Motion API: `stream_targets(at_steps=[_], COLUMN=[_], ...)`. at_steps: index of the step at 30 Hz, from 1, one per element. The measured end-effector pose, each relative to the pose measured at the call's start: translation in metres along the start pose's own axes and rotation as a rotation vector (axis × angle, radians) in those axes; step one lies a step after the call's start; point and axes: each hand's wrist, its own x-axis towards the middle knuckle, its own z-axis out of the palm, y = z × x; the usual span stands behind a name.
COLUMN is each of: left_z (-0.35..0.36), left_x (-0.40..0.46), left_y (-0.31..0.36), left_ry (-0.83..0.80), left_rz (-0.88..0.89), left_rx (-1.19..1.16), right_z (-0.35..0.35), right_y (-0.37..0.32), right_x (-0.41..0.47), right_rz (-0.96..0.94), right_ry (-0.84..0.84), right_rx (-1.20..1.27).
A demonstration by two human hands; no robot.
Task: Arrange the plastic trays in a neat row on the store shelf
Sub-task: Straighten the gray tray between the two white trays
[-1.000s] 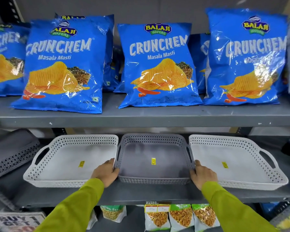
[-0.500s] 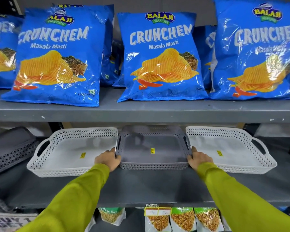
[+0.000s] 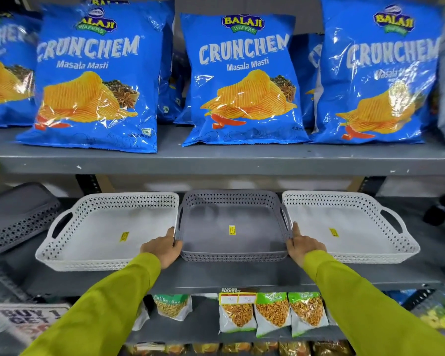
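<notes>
Three perforated plastic trays lie side by side on the grey middle shelf (image 3: 216, 274). A white tray (image 3: 93, 237) is on the left, a grey tray (image 3: 231, 242) in the middle, and another white tray (image 3: 352, 227) on the right. My left hand (image 3: 163, 246) grips the grey tray's left handle, and my right hand (image 3: 302, 244) holds its right handle. Each tray carries a small yellow sticker. The grey tray's sides touch both white trays.
Large blue chip bags (image 3: 239, 80) fill the upper shelf (image 3: 216, 160) close above the trays. A dark grey tray (image 3: 16, 214) leans at the far left. A dark object (image 3: 442, 209) sits at the far right. Small snack packets (image 3: 272, 312) line the shelf below.
Both hands have pushed the grey tray back into the shelf, deeper between the white trays. The view has shifted closer and slightly upward.
</notes>
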Motion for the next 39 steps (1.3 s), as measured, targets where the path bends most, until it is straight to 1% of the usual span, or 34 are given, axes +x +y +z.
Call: stream_targets(at_steps=[7,12,17,23,39], left_z=[0.001,0.004,0.006,0.007,0.005], left_x=[-0.025,-0.035,-0.042,-0.048,-0.057], left_y=[-0.007,-0.007,-0.009,-0.01,-0.01], left_ry=[-0.033,-0.006,0.027,0.05,0.037], left_rz=[0.015,-0.008,0.004,0.006,0.005], left_rx=[0.01,0.013,0.019,0.035,0.027], right_z=[0.003,0.006,0.012,0.014,0.009], right_y=[0.007,0.008,0.01,0.01,0.009], right_x=[-0.027,-0.035,-0.04,-0.046,-0.055], right_rz=[0.0,-0.002,-0.01,-0.013,-0.029], right_ry=[-0.025,-0.026,0.017,0.03,0.026], right_rx=[-0.004,0.008,0.001,-0.009,-0.011])
